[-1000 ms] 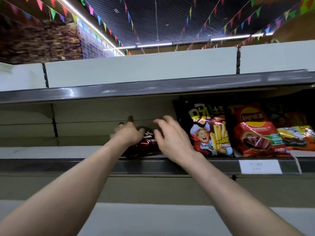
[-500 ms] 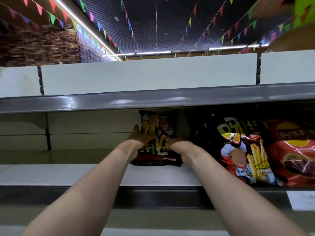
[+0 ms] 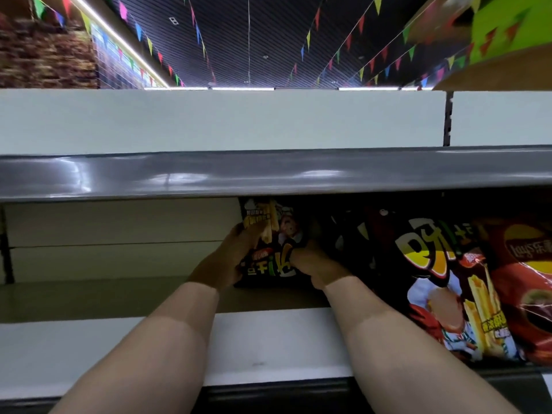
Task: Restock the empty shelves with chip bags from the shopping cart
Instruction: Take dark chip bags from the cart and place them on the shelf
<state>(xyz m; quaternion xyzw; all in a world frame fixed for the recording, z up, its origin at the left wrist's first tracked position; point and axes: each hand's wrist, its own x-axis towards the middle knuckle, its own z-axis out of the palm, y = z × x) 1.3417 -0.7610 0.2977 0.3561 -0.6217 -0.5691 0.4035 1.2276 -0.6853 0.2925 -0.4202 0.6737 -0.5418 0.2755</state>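
Since the earlier frame, the black chip bag printed with yellow fries (image 3: 276,243) has moved from the front part of the shelf to the rear, and both forearms reach further in. The view has also moved closer and lower, so the glossy grey upper shelf edge (image 3: 268,173) now hides the top of the bag.

The bag stands upright on the white shelf board (image 3: 268,339), near the pale back panel. Its fries picture is at the top and its logo at the bottom.

The left hand (image 3: 225,259) grips the left edge of the bag, fingers (image 3: 248,231) curled round it. The right hand (image 3: 313,264) grips the lower right edge.

A second black chip bag (image 3: 442,291) stands just to the right, nearer the front. A red chip bag (image 3: 528,282) stands beside it.
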